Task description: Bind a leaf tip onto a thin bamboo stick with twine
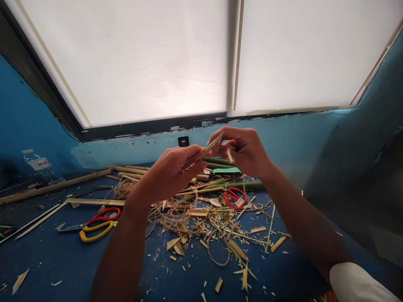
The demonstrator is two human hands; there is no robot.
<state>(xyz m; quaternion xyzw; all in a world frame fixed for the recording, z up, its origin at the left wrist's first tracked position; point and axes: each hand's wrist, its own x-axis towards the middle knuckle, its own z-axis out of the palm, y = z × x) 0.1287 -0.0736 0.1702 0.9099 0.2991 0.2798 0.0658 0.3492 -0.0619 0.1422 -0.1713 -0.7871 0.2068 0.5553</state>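
The left hand pinches a pale strip above the desk, probably to steady it, while the right hand curls around twine close by; scissors lie left, seemingly within reach.

The strip is pale cream, the tabletop dark blue, the scissor handles red and yellow.

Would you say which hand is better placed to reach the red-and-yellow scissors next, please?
Probably the left hand, though occupied: the scissors lie beside its forearm; the right hand is farther away.
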